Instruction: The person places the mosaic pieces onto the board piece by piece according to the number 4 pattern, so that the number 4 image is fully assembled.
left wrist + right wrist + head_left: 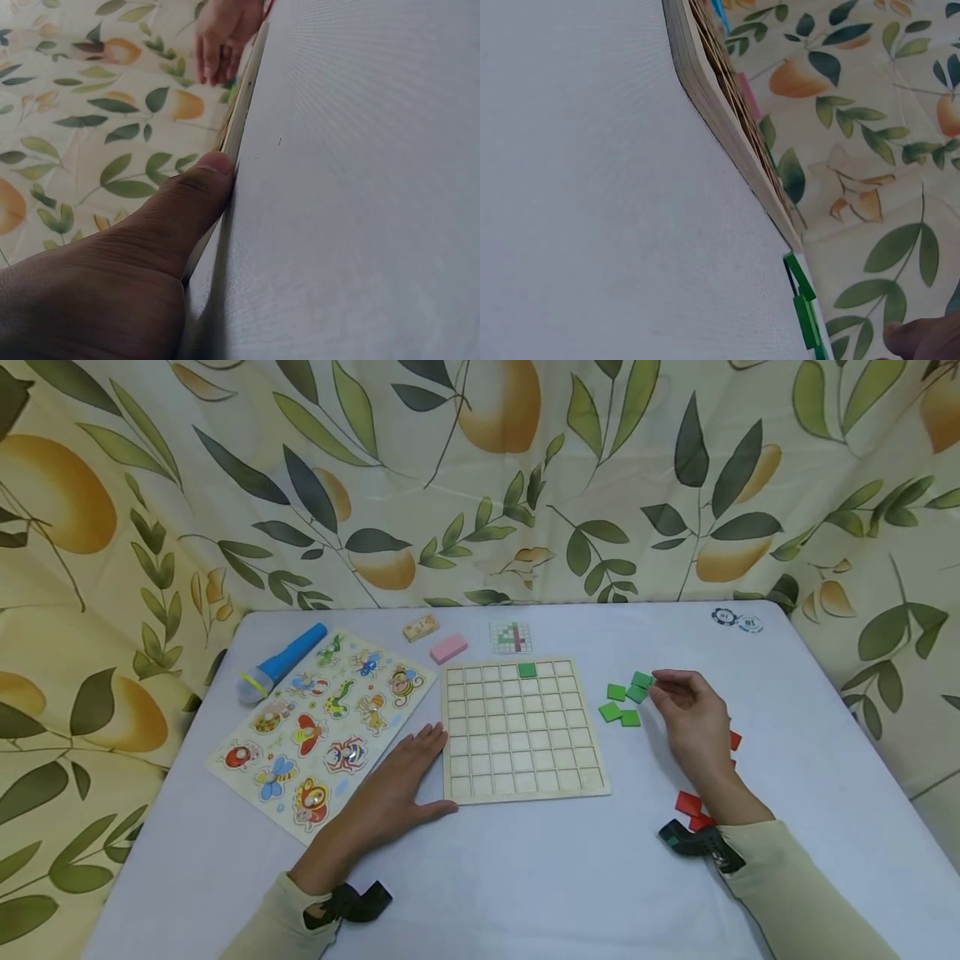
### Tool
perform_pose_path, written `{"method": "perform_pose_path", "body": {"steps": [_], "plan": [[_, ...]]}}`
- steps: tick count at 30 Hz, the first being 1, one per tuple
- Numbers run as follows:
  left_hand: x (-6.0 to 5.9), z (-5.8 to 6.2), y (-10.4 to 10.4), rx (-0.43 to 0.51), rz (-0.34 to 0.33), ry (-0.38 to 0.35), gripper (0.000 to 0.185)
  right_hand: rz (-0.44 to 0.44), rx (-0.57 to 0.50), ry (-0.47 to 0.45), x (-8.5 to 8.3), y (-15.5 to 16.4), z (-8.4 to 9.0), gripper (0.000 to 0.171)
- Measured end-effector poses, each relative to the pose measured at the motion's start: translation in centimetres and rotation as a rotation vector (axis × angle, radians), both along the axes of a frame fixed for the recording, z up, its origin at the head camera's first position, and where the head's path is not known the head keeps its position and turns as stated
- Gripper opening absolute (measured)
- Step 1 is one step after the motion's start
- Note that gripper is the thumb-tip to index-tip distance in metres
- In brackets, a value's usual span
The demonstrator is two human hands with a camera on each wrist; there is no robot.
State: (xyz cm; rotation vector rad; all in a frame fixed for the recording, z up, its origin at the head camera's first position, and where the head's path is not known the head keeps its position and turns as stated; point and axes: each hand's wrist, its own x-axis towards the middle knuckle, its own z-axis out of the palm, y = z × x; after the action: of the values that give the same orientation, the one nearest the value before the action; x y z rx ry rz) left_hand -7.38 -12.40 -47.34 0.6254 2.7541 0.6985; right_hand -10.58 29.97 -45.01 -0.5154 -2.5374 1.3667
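tabletop (525,877): pale, fills lower frame | grid board (522,731): centre, one green tile (527,670) in its top row | left hand (397,793): flat, fingers spread, thumb touching board's lower-left edge | right hand (693,714): right of centre, fingers curled, pinching a tile of the green tiles (626,700) | red tiles (693,806): by right wrist

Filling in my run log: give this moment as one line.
left hand: flat, steadying grid board | right hand: pinching green tile from pile | board: one green tile placed
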Motion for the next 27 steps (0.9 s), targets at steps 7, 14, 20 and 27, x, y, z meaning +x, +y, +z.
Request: {"method": "perform_pose_path", "body": {"steps": [7, 14, 20, 27], "plan": [[0.0, 0.37, 0.1, 0.006, -0.008, 0.026, 0.106, 0.033, 0.128, -0.009, 0.15, 0.23, -0.43, 0.041], [0.12, 0.26, 0.14, 0.014, -0.011, 0.009, 0.106, 0.053, 0.258, -0.063, 0.46, 0.21, -0.63, 0.036], [0.01, 0.0, 0.27, 0.005, -0.012, 0.022, 0.105, 0.051, 0.306, -0.083, 0.49, 0.05, -0.56, 0.036], [0.11, 0.06, 0.22, -0.005, 0.0, 0.007, 0.105, 0.067, 0.345, -0.084, 0.33, -0.2, -0.84, 0.038]]}}
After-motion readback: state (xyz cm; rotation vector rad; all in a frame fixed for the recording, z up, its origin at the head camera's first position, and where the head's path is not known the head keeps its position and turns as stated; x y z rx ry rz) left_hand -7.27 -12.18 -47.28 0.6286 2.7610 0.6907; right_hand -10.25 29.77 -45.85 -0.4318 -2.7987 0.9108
